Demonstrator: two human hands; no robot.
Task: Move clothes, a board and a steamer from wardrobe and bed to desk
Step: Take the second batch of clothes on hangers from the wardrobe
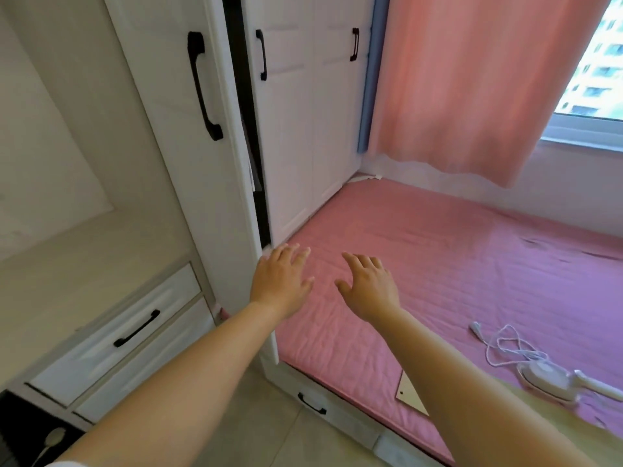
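our left hand (281,281) and right hand (369,286) reach out with fingers spread, holding nothing. the steamer (553,379) lies flat near the bed's (455,264) front edge, handle pointing right.

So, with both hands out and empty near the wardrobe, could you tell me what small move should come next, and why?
Probably the left hand should pull the wardrobe door wider: it stands only slightly ajar, the hand is at its lower edge, and clothes show in the gap. The right hand holds nothing.

Single head view, looking forward-down over outstretched arms toward wardrobe (303,112) and bed (472,264), close.
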